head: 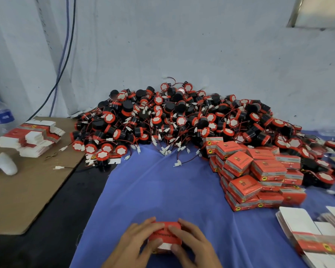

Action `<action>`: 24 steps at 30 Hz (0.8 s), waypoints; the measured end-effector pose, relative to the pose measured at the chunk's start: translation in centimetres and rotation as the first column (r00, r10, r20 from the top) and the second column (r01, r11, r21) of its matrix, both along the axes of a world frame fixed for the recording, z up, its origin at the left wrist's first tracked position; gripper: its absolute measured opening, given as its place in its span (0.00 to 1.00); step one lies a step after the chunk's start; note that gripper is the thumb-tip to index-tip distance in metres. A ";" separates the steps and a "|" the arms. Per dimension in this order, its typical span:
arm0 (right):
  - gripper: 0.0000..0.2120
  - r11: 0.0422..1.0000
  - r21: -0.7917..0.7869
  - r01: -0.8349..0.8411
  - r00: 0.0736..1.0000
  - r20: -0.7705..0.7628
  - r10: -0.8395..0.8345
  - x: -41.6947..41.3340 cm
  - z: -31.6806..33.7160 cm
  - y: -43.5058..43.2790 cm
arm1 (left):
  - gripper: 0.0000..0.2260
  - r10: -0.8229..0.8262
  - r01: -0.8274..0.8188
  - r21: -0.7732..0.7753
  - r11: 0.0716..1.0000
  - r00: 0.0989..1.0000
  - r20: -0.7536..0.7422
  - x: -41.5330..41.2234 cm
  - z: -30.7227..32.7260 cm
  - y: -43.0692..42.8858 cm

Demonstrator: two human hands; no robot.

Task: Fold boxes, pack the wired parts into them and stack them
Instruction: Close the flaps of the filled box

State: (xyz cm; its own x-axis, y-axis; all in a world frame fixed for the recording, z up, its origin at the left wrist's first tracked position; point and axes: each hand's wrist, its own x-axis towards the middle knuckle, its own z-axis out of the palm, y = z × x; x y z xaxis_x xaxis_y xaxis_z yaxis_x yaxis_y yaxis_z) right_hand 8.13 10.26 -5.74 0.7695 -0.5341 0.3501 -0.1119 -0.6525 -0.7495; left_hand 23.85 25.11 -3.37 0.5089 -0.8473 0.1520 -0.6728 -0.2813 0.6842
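Red box (164,235) sits at the near edge of the blue cloth (153,190). Left hand (141,240) and right hand (191,242) grip it, fingers curled over the lid. Lid print too blurred to read. Packed boxes (259,171) are stacked right, "ST" on lids, yellow round logos. Black-and-red wired parts (182,117) are heaped along the far edge against a rough grey wall (201,45). Flat blanks (31,138) lie on a cardboard sheet (27,190), left.

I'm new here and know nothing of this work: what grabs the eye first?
First, the big heap of red-and-black wired parts piled against the wall at the back of the blue cloth. Next, the stack of closed red boxes in front of its right side. Nearest, the left hand and right hand hold one red box between them.
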 end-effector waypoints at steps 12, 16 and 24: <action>0.13 0.997 -0.048 0.057 0.998 0.020 -0.056 0.4 1.4 0.5 | 0.28 0.160 -0.015 -0.352 0.936 0.908 0.387 -0.8 -0.2 -0.9; 0.17 0.980 -0.185 0.070 0.997 0.056 -0.060 1.3 1.2 -0.6 | 0.28 0.179 0.012 -0.408 0.913 0.887 0.425 -0.4 -0.2 -1.6; 0.16 0.978 -0.196 0.068 0.998 0.014 -0.066 3.9 0.4 -3.3 | 0.15 0.144 0.016 -0.313 0.949 0.866 0.480 1.3 -1.4 -5.4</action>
